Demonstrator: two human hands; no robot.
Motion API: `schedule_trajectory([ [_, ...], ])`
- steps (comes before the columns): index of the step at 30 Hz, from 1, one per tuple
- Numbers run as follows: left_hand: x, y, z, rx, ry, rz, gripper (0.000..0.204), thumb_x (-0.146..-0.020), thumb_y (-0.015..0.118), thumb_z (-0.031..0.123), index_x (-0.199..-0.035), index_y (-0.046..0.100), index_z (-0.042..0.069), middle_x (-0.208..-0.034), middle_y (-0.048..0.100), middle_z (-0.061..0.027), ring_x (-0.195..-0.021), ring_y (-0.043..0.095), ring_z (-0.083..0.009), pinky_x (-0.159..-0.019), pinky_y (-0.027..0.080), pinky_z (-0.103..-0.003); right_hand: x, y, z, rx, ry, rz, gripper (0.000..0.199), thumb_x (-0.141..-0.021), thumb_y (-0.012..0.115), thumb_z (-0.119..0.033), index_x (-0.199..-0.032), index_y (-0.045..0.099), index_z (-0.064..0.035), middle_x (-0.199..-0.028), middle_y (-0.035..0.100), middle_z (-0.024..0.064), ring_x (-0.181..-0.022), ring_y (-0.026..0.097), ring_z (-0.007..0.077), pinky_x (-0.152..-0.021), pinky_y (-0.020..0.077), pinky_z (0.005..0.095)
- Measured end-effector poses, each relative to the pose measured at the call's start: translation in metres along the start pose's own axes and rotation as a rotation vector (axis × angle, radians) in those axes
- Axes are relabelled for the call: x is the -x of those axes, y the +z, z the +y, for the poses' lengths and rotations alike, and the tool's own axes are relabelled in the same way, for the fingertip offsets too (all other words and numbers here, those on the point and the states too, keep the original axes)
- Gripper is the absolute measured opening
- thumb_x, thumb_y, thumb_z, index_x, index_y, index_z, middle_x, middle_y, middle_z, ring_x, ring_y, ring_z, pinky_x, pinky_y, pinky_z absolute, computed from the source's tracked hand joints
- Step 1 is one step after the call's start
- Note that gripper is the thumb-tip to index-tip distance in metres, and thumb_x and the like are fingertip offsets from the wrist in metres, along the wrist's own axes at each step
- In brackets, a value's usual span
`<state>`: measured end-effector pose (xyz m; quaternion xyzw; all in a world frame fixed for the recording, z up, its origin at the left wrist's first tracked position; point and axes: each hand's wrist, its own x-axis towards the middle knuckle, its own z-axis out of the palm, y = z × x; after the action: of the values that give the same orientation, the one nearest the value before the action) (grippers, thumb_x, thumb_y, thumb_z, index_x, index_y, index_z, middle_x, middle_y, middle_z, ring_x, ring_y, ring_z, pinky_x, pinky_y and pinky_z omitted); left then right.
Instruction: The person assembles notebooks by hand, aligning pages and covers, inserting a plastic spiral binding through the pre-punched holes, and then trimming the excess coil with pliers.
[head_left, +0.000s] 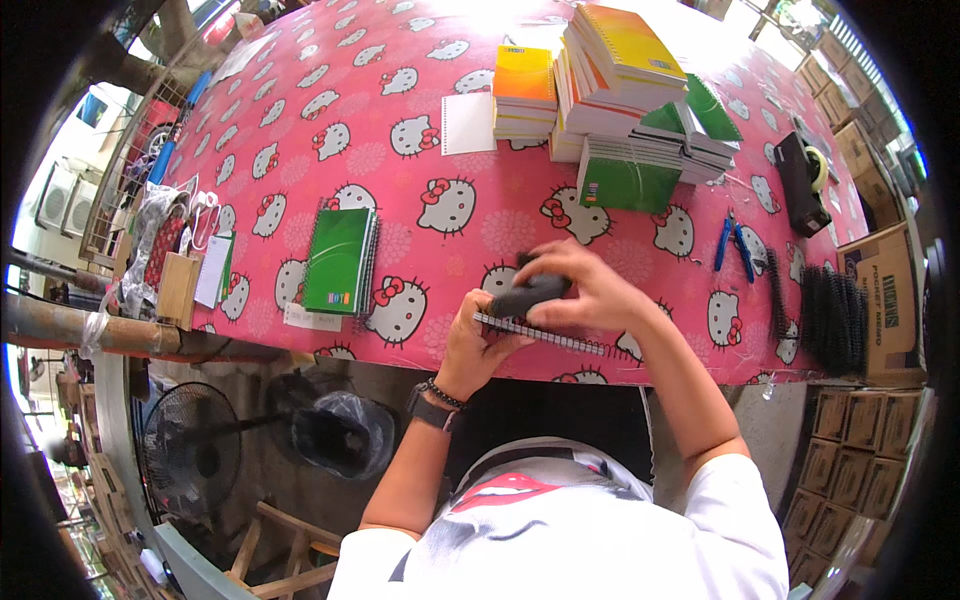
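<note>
Left grip (470, 345): one notebook (556, 336); right grip (590, 290): one black object (530, 297).

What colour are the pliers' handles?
The handles are blue, seen best in the head view.

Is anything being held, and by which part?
The left hand holds a white-paged, wire-spiral notebook by its left end. The right hand touches a dark grey, rounded object; its grip is unclear.
</note>
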<state>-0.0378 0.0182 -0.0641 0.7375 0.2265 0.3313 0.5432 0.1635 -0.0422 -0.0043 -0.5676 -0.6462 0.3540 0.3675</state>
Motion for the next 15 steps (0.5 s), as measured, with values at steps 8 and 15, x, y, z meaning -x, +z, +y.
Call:
schedule_trajectory([
  [8,-0.001,0.007,0.008,-0.139,0.156,0.049,0.042,-0.071,0.078,0.010,-0.096,0.044,0.006,-0.084,0.047,-0.0056,-0.074,0.048,-0.0164,-0.065,0.042,-0.029,0.015,0.017,-0.056,0.233,-0.144,0.304,0.041,-0.070,0.075,-0.020,-0.106,0.060,-0.0098,-0.114,0.055,0.0141,-0.103,0.053,0.0306,-0.085,0.0449,0.0391],
  [15,-0.003,0.003,0.033,0.282,0.023,0.062,0.018,-0.079,0.068,0.000,-0.093,0.056,0.003,-0.088,0.053,-0.0038,-0.074,0.049,-0.0084,-0.064,0.040,-0.023,0.028,0.028,-0.052,0.150,-0.185,0.424,0.024,-0.074,0.070,-0.005,-0.097,0.062,-0.0046,-0.080,0.063,0.0076,-0.072,0.058,0.0245,-0.064,0.0495,0.0338],
])
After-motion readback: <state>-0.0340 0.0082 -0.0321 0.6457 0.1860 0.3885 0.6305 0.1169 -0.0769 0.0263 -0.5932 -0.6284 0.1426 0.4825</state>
